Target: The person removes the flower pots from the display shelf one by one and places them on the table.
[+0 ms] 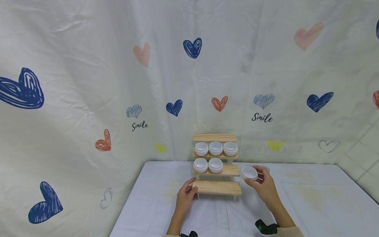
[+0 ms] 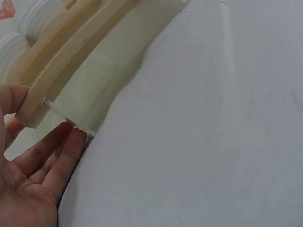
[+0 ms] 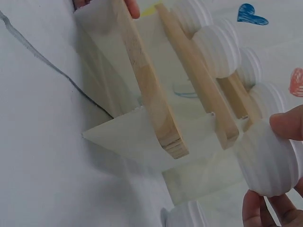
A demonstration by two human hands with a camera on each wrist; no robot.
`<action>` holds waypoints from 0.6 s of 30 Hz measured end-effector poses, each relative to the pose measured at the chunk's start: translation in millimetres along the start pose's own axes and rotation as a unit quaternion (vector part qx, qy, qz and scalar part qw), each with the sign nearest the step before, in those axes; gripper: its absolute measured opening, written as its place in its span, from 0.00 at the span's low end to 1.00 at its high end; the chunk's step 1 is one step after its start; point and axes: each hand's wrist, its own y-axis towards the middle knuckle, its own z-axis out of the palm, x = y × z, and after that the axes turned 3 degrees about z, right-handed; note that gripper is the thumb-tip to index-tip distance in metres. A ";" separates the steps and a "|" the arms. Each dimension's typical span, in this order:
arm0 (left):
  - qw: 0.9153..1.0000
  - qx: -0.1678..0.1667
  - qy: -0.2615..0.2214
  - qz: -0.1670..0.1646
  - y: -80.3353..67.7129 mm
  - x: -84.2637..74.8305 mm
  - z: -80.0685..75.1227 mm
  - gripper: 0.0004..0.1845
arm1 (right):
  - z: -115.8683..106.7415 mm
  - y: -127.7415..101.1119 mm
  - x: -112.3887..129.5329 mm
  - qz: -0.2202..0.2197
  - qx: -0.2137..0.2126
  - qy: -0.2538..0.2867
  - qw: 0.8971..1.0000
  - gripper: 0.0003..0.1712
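Heart-printed white sheeting (image 1: 88, 82) filled the whole upper part of the head view, and a white-covered table (image 1: 311, 204) ran across the bottom. At lower centre stood a small three-tiered stepped shelf of pale wooden slats (image 1: 217, 187). Its top tier was bare, the second tier held three round white ribbed jars (image 1: 215, 148) side by side, and the third tier held two more (image 1: 208, 165) toward its left, leaving the right end free. The lowest, nearest step carried nothing.

The right hand (image 1: 265, 187), just right of the shelf, pinched a sixth white ribbed jar (image 1: 249, 172) between thumb and fingertips — clearly gripped, held off the table and close beside the free right end of the third tier. In the right-wrist view that jar (image 3: 267, 163) sat at lower right, near the slat ends but not touching them. Another ribbed white shape showed at the bottom edge there; I could not tell what it was.

The left hand (image 1: 186, 197) rested against the left end of the lowest step, thumb on top and fingers (image 2: 61, 158) relaxed and nearly straight beside the clear support, bracing rather than clasping.

Judging by this, five jars were placed and the sixth was about to fill the gap — the bottom step and top tier remained unfilled.
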 end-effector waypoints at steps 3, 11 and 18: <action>1.000 -0.001 -0.001 -0.002 -0.6 0.6 0.1 0.22 | -0.3 -1.5 -2.1 -0.003 -0.003 0.008 1.000 0.40; 1.000 -0.003 -0.011 -0.007 0.3 2.2 0.9 0.23 | -1.3 -4.3 -8.4 0.000 -0.005 0.012 1.000 0.40; 1.000 -0.002 -0.010 0.000 0.7 -0.4 0.1 0.23 | 0.1 -2.2 -14.4 0.008 -0.007 0.014 1.000 0.41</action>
